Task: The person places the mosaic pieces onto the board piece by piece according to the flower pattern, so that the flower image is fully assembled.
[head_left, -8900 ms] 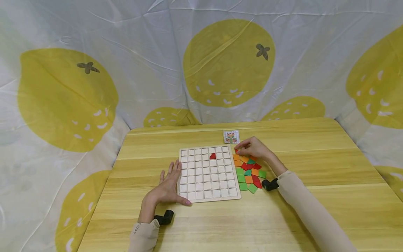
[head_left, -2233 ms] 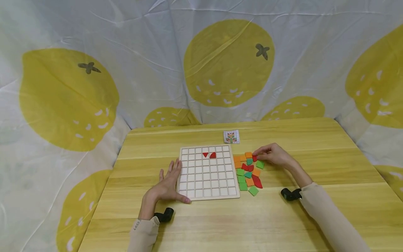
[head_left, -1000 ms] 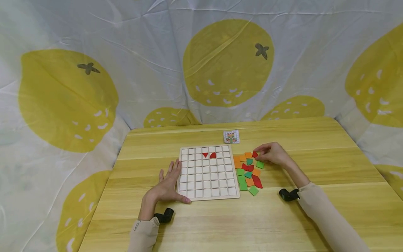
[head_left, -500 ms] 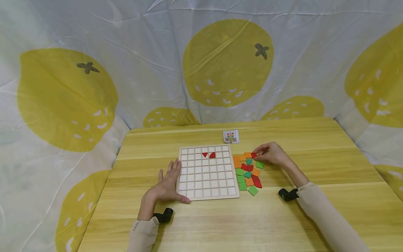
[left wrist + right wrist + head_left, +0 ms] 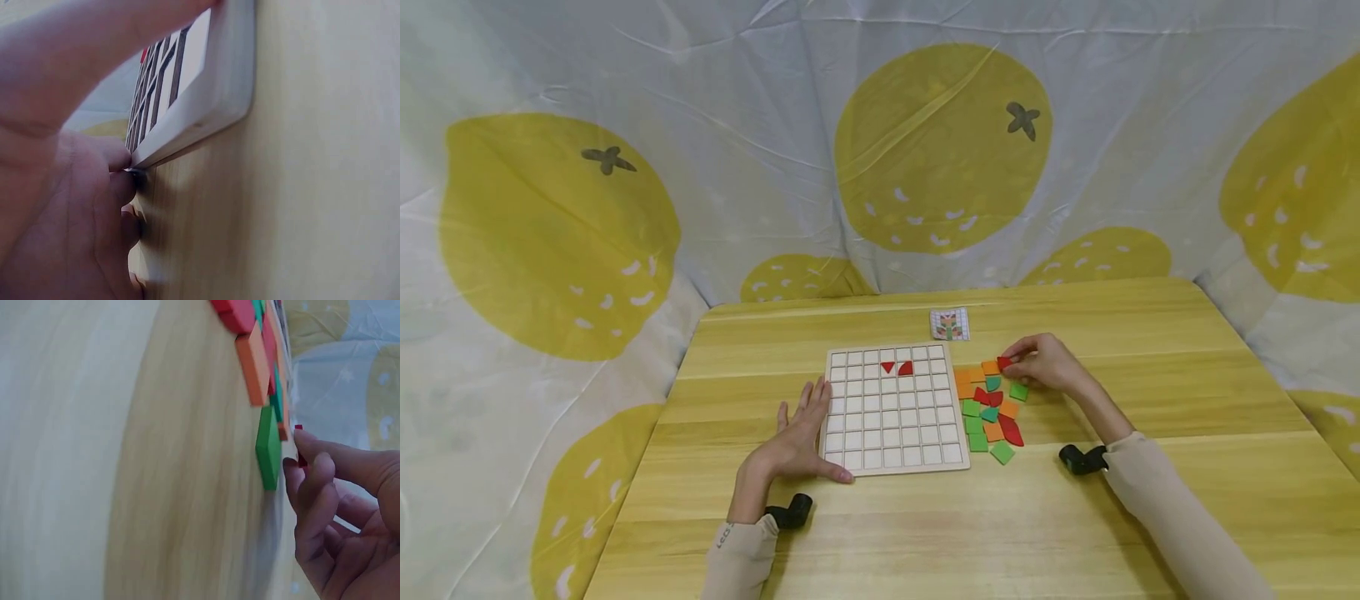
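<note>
A wooden board (image 5: 891, 412) with a grid of square cells lies on the table. A red triangle (image 5: 887, 367) and a red quarter-circle tile (image 5: 906, 368) sit in its cells near the far side. My left hand (image 5: 793, 446) rests along the board's left edge, fingers spread, thumb at the near corner. To the board's right, my right hand (image 5: 1047, 364) pinches a small red tile (image 5: 1004, 363) between thumb and fingers. In the right wrist view that red tile (image 5: 300, 456) is mostly covered by the fingertips. A green tile (image 5: 268, 449) lies close to that hand.
Several loose orange, green, teal and red tiles (image 5: 992, 432) lie beside the board's right edge. Behind the board is a small pattern card (image 5: 950, 324). A lemon-print curtain (image 5: 947, 150) hangs behind the wooden table (image 5: 895, 533).
Since the earliest frame a red triangle has come onto the board beside the quarter circle. Over the last second the red tile has turned in my right fingers. My left hand stays put.
</note>
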Available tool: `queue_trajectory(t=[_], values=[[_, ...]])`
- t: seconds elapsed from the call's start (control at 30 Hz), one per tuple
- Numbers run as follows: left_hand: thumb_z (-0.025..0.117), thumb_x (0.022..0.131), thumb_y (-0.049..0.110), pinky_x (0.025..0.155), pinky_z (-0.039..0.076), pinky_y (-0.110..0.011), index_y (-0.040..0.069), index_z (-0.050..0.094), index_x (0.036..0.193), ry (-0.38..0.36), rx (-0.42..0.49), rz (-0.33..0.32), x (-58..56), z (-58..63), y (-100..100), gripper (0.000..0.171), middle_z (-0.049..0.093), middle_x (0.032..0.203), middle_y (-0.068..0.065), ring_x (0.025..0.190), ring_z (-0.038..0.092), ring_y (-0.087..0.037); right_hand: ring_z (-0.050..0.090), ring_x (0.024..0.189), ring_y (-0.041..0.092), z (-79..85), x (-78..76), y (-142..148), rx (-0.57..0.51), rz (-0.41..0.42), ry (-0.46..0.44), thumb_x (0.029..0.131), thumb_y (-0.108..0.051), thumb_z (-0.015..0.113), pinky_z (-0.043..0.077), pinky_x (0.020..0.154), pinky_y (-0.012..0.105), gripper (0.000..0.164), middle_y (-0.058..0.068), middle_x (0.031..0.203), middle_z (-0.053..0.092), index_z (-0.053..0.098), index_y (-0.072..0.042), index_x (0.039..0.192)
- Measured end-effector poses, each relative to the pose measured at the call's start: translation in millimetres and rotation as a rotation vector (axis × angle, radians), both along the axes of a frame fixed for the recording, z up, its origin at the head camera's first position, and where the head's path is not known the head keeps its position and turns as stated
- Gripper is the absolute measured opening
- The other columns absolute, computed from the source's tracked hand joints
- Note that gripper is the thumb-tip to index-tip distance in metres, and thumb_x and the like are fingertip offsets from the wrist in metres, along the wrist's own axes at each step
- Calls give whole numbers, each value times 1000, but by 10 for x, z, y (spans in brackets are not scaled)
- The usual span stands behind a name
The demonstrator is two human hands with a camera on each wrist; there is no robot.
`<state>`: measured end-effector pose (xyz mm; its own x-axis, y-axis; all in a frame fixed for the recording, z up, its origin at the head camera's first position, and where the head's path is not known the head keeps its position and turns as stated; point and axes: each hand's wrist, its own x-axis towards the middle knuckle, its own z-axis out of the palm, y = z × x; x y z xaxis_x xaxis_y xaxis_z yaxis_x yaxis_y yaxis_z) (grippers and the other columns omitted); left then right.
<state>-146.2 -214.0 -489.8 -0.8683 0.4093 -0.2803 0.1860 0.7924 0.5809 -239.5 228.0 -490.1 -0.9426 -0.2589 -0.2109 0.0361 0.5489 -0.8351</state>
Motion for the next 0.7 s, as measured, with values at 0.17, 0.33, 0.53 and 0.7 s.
queue_trajectory(t=[0.17, 0.33, 0.53, 0.7], values=[[96, 66, 50, 120, -18, -71, 0, -9, 164, 5, -3, -2, -2, -10, 3, 152, -16, 173, -17, 160, -20, -38, 57, 61, 9, 34, 6, -103, 1, -18, 25, 89, -15, 82, 49, 55, 21, 27, 13, 95, 78, 78, 2, 109], [96, 66, 50, 120, -19, -70, 1, -9, 164, -3, -1, 0, -2, 2, 13, 152, -16, 174, -16, 160, -19, -38, 49, 54, 8, 53, 16, -299, -84, -28, 24, 87, -15, 85, 42, 50, 21, 28, 9, 88, 78, 79, 2, 108], [96, 66, 50, 121, -19, -70, 1, -9, 164, -3, -7, 4, -4, 9, 9, 152, -16, 174, -16, 161, -19, -37, 42, 48, 12, 99, 14, -698, -168, -20, 6, 87, -14, 84, 37, 47, 24, 24, 9, 86, 75, 79, 0, 106], [96, 66, 50, 121, -18, -71, 1, -8, 164, 3, -5, 0, -1, 1, 7, 152, -16, 174, -16, 161, -19, -38, 46, 52, 11, 117, -11, -1116, -163, 14, 25, 84, -14, 87, 39, 50, 23, 21, 11, 100, 78, 82, -6, 102]])
